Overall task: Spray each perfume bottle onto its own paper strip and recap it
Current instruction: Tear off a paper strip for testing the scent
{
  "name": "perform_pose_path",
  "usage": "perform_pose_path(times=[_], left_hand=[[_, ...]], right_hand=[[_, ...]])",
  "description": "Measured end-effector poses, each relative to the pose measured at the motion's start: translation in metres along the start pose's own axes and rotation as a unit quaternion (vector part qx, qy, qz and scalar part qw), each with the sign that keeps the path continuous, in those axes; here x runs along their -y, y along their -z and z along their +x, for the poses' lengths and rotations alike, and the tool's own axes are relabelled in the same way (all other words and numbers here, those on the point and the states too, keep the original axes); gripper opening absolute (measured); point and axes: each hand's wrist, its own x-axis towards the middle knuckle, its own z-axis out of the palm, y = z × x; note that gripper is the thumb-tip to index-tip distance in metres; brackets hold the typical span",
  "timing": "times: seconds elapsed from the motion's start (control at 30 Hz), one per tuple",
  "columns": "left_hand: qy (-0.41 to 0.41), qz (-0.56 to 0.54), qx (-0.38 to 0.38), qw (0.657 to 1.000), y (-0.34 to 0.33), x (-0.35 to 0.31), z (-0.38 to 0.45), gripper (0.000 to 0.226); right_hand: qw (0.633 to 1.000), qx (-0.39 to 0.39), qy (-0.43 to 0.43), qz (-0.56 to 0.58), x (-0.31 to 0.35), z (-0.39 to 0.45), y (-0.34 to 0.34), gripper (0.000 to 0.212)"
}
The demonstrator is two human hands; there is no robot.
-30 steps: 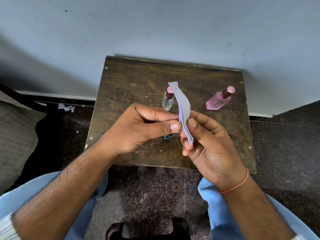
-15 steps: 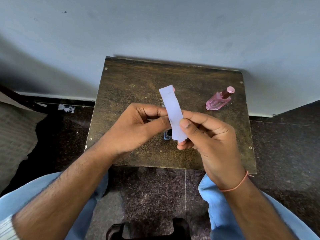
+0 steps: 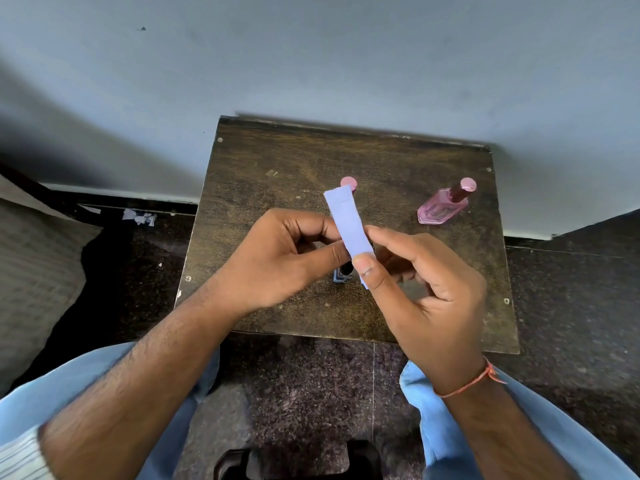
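- Your right hand (image 3: 426, 289) has the grip that matters: thumb and fingers pinch the lower end of a pale lilac paper strip (image 3: 348, 225), held upright above the middle of the bench (image 3: 263, 161).
- Your left hand (image 3: 280, 258) meets the strip from nine o'clock, its thumb tip touching the strip's left edge with the fingers curled behind. Whether it truly clamps the paper or only steadies it, I cannot tell.
- Straight behind the strip, at twelve o'clock, a clear bottle (image 3: 343, 273) stands on the bench. Only its pink cap (image 3: 348, 182) above the paper and a bit of its base below your hands show.
- At two o'clock, well apart from your hands, a pink bottle (image 3: 440, 211) stands with its pink cap on.
- Both bottles look capped, so the step in hand seems to be readying a strip, before any spray.
- The next move likely calls for freeing your left hand, taking one bottle, pulling its cap, and aiming the nozzle at the strip's free upper end while your right hand's pinch stays low, clear of the mist.
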Motion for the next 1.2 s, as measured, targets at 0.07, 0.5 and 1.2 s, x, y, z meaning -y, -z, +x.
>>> perform_pose_path(times=[0.07, 0.5, 1.2], left_hand=[[-0.001, 0.002, -0.007, 1.0, 0.0, 0.0, 0.001, 0.013], [0.006, 0.009, 0.043, 0.999, -0.002, -0.001, -0.003, 0.013], [0.0, -0.033, 0.141, 0.989, -0.002, -0.001, -0.006, 0.022]], right_hand=[[1.0, -0.009, 0.019, -0.016, -0.003, -0.001, 0.001, 0.022], [0.953, 0.045, -0.186, 0.235, -0.004, 0.006, -0.004, 0.021], [0.912, 0.062, -0.195, 0.354, 0.004, 0.007, -0.005, 0.019]])
